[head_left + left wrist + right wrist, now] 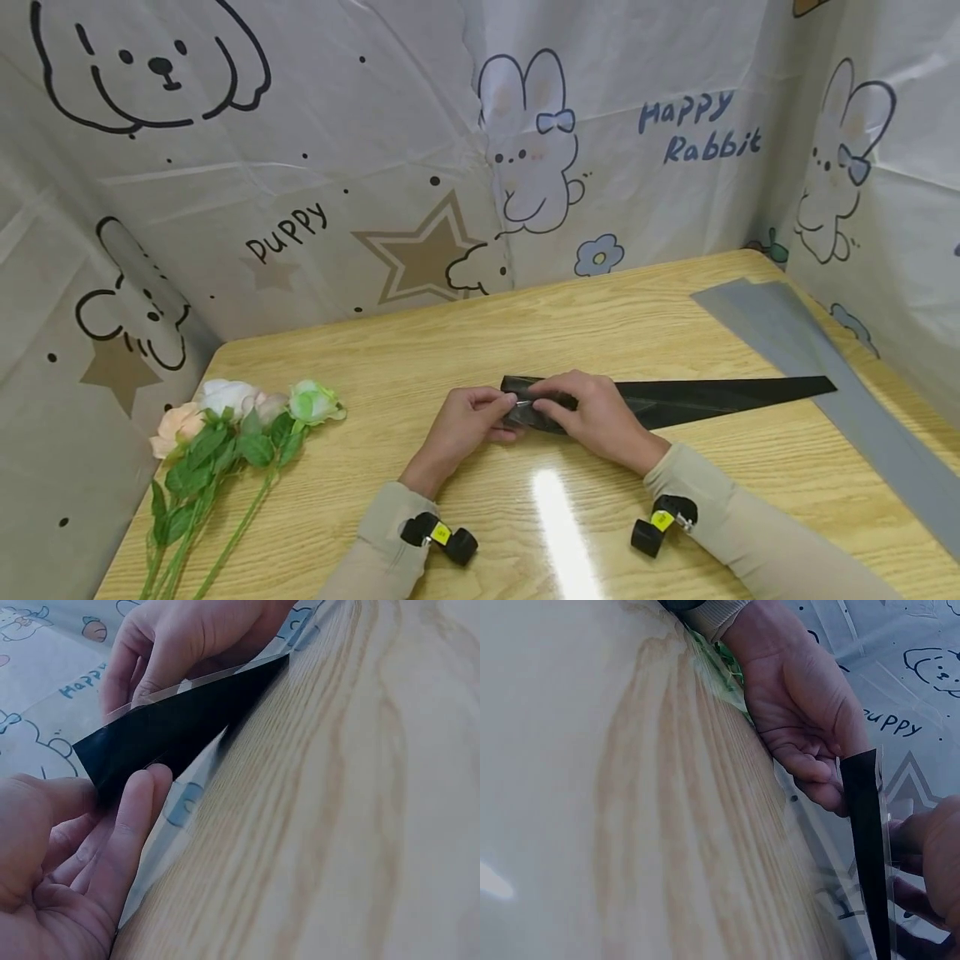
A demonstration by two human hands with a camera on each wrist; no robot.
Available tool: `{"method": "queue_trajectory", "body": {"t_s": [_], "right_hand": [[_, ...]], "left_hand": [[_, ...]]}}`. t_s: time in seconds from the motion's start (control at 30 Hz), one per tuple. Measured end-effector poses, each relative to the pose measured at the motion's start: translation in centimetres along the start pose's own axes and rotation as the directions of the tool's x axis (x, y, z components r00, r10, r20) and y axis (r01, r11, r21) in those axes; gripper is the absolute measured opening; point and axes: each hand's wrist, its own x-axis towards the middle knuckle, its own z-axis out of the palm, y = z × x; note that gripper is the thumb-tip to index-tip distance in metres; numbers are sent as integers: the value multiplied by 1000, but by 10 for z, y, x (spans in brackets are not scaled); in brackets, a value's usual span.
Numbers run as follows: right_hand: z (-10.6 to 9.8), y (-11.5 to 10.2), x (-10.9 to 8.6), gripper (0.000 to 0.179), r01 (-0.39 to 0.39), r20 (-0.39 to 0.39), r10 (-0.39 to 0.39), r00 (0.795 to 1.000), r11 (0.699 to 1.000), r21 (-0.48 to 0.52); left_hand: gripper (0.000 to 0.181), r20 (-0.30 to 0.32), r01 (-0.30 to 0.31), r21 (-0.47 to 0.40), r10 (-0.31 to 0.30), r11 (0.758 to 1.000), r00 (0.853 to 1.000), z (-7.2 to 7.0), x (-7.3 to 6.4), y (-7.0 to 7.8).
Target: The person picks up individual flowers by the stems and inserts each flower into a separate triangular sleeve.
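Note:
A long black strip of folded, glossy wrapping sheet (pixel 720 397) lies across the middle of the table, tapering to a point on the right. My left hand (pixel 461 427) pinches its wide left end between thumb and fingers. Just beside it, my right hand (pixel 603 418) grips the same strip near that end. In the left wrist view the black sheet (pixel 172 724) is raised on edge, with a thin clear margin along its top. The right wrist view shows the strip (pixel 866 832) held between both hands, the right fingers partly behind it.
Artificial flowers (pixel 311 404) with white, peach and green heads and leafy stems lie at the left of the table. Grey sheets (pixel 780 325) lie along the right side, under the black strip's tip. A printed cloth (pixel 315 167) hangs around the table (pixel 360 508).

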Motion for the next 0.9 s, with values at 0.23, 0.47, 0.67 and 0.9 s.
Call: {"method": "queue_trajectory", "body": {"t_s": [0.23, 0.47, 0.67, 0.9], "right_hand": [[-1, -3, -1, 21, 21, -54, -21, 998, 1000, -6], [2, -3, -3, 22, 72, -140, -69, 988, 997, 18], [7, -8, -4, 24, 133, -146, -125, 981, 990, 44], [11, -17, -7, 24, 215, -147, -206, 967, 976, 46]], "left_hand": [[25, -12, 11, -10, -11, 1000, 1000, 0, 1, 0], [34, -2, 9, -19, -9, 1000, 1000, -1, 1, -1], [35, -29, -2, 71, 4, 997, 1000, 0, 1, -2], [24, -68, -19, 202, 33, 979, 997, 3, 1, -1]]}}
